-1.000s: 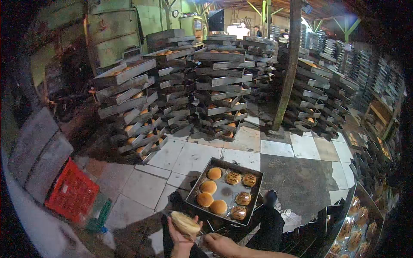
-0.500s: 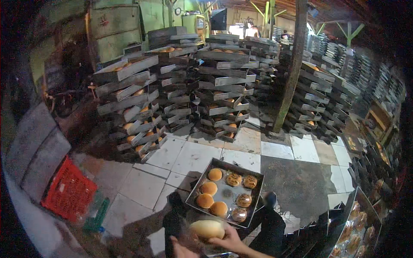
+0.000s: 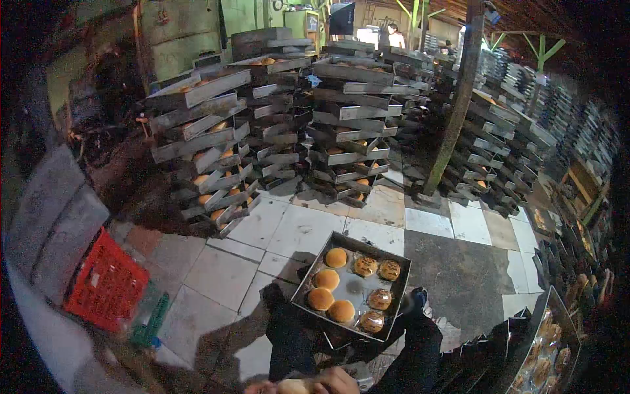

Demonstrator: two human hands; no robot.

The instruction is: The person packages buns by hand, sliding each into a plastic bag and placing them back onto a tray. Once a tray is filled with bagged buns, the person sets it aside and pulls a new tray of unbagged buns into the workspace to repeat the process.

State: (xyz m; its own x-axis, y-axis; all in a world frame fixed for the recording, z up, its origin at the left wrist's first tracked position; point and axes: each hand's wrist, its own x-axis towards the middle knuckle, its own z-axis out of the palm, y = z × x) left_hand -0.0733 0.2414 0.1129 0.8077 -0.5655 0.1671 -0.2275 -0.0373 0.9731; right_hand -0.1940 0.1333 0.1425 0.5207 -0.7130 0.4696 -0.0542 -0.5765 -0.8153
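Note:
At the bottom edge of the view, my left hand and my right hand are close together on a pale bun, which is partly cut off by the frame. Just beyond them is a square metal tray. Plain golden buns lie along its left side and several wrapped, dark-patterned buns along its right side. Neither hand touches the tray.
Tall stacks of metal trays with buns stand ahead, beside a slanted wooden post. A red crate and a green crate are at left. Another tray of wrapped buns is at lower right. A person is far back.
Both hands and the bun have moved down toward the bottom edge, closer to my body. The tray and surroundings have shifted slightly in the view.

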